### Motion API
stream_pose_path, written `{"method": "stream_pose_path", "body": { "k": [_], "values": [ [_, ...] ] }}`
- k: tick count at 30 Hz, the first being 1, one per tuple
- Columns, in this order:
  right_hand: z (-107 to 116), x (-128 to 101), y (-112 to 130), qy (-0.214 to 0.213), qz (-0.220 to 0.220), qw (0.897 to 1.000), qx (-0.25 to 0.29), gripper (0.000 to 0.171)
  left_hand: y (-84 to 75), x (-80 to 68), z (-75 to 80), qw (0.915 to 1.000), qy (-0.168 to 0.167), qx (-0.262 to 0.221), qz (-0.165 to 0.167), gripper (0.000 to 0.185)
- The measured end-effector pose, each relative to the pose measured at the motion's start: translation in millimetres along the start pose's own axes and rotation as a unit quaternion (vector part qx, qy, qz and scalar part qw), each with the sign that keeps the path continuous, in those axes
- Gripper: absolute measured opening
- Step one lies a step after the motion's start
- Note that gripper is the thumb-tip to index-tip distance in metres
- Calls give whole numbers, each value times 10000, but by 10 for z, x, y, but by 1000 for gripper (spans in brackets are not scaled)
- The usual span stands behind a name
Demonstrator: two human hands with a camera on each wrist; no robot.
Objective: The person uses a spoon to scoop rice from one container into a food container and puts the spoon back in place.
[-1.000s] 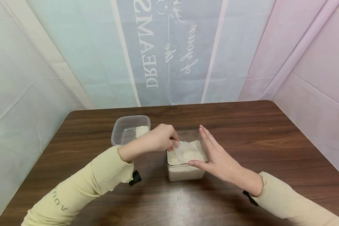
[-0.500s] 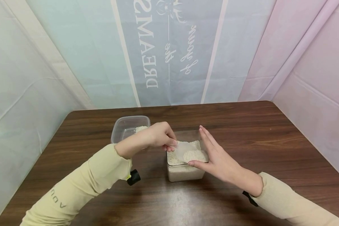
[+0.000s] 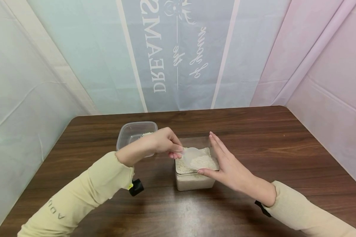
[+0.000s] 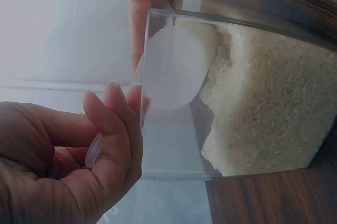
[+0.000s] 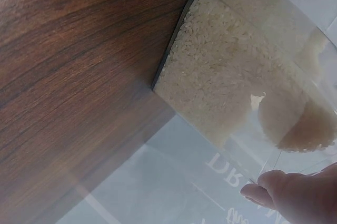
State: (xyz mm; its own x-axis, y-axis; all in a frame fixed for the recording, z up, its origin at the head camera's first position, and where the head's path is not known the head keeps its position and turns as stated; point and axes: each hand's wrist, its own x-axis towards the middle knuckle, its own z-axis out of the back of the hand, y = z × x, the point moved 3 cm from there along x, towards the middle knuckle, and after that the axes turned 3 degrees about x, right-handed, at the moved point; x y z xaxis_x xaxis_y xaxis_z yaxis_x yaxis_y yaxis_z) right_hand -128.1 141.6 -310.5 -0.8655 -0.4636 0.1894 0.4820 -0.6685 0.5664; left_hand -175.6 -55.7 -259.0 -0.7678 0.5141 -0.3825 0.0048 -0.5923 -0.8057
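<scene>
A clear square container of rice [image 3: 194,179] [image 4: 263,103] [image 5: 231,81] stands mid-table. My left hand [image 3: 166,144] [image 4: 79,161] pinches the handle of a clear plastic spoon [image 3: 195,158] [image 4: 174,71], whose bowl carries a heap of rice just above the container. My right hand [image 3: 225,164] [image 5: 300,195] has straight fingers laid against the container's right side, thumb at the front rim. A second clear container [image 3: 133,135] with a little rice stands to the left, partly hidden behind my left hand.
The brown wooden table [image 3: 284,158] is boxed in by pale plastic sheeting at the back and both sides. Black wrist straps [image 3: 135,187] show under both yellow sleeves.
My left hand has lifted the loaded spoon up out of the rice and drawn it slightly left. The right hand has stayed against the container.
</scene>
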Motion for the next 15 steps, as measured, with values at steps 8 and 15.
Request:
{"method": "stream_pose_path", "body": {
  "k": [8, 15],
  "values": [
    [4, 5, -1, 6, -7, 10000, -8, 100, 65, -2, 25, 9995, 95, -284, -62, 17],
    [2, -2, -3, 1, 0, 10000, -22, 100, 78, -47, 38, 9987, 71, -455, -196, 17]
  ]
}}
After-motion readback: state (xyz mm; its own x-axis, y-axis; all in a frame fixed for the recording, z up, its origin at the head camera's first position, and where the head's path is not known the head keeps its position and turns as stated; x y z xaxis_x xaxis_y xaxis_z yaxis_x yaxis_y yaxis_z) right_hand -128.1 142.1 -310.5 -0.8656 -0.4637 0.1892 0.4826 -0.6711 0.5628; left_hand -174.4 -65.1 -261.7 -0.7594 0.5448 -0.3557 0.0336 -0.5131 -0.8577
